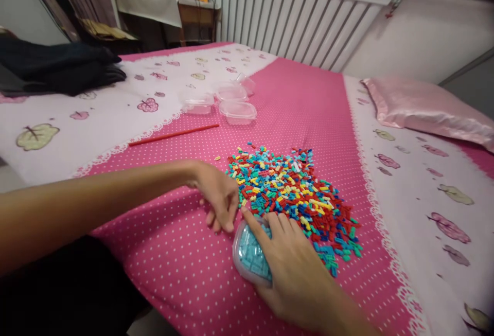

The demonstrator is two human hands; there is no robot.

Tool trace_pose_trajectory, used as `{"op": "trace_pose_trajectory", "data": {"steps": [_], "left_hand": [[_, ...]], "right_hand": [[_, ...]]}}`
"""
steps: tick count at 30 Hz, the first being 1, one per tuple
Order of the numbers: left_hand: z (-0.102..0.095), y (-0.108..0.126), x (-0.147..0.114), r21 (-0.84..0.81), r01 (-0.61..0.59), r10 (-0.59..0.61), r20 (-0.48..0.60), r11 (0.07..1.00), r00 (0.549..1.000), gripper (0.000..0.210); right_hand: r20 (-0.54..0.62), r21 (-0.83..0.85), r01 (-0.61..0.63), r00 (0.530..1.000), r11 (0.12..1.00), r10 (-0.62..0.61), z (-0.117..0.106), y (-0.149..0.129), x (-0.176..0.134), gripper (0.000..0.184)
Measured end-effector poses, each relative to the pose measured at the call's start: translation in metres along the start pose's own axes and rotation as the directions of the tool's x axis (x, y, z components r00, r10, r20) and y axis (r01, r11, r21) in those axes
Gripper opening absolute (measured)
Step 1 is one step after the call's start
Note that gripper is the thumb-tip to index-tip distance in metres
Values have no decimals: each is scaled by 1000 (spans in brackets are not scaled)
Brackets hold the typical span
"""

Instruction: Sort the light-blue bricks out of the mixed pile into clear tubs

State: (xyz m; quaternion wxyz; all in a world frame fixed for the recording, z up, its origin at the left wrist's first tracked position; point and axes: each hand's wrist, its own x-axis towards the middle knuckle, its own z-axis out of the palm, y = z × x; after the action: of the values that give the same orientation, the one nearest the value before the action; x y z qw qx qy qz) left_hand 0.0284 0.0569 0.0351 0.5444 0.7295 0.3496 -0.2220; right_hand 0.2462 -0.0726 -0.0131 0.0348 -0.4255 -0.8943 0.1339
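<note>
A clear plastic container [247, 256] holding light blue toy bricks sits on the bed near the front of the pile. My right hand [283, 253] is wrapped over it, with the thumb and fingers around its sides. Just left of the container is my left hand [221, 198], its fingers curled down and drawn together at the pile's edge. Whatever those fingers hold, if anything, is hidden. Beyond both hands spreads a pile of small toy bricks [285, 184] in red, blue, green and yellow.
Several transparent plastic containers [238, 113] stand behind the pile. A thin red stick [173, 135] lies to the left on the pink dotted bedspread [185, 253]. Dark folded clothes [57, 68] are at the far left, a pink pillow [428, 104] at the right.
</note>
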Motion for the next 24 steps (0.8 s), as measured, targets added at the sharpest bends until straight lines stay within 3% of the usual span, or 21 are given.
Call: {"op": "trace_pose_trajectory", "data": {"steps": [2, 3, 5, 7, 8, 9, 11, 15, 20, 24], "left_hand": [[-29, -13, -16, 114, 20, 13, -283, 993, 959, 21], [-43, -22, -24, 169, 57, 29, -467, 984, 884, 21], [-66, -42, -36, 238, 196, 66, -777, 951, 626, 29], [-79, -61, -42, 247, 343, 115, -925, 906, 363, 35], [-82, -70, -42, 252, 396, 147, -949, 883, 277, 37], [-84, -77, -40, 267, 438, 182, -957, 859, 226, 38], [-88, -86, -31, 326, 494, 254, -945, 806, 207, 44], [-103, -86, -3, 442, 562, 343, -897, 699, 279, 58], [-133, -77, 24, 493, 634, 363, -869, 595, 335, 43], [-152, -67, 30, 463, 691, 323, -886, 555, 333, 35]], "right_hand": [[-15, 19, -7, 1000, 1000, 7, 2, -1, 2, 87], [-24, 23, -3, 1000, 1000, 4, 3, -3, 3, 88], [-48, 34, 9, 999, 999, -7, 6, -5, 6, 90], [-65, 56, 19, 998, 998, -15, 7, -7, 8, 93], [-68, 67, 17, 998, 998, -12, 7, -8, 9, 95], [-69, 77, 10, 998, 997, -5, 8, -8, 10, 96], [-70, 84, 5, 998, 996, 1, 8, -8, 12, 96], [-95, 94, 28, 995, 995, -19, 10, -6, 15, 93], [-123, 131, 50, 992, 990, -34, 12, -2, 17, 95], [-113, 125, 57, 993, 991, -43, 11, 0, 16, 96]]}}
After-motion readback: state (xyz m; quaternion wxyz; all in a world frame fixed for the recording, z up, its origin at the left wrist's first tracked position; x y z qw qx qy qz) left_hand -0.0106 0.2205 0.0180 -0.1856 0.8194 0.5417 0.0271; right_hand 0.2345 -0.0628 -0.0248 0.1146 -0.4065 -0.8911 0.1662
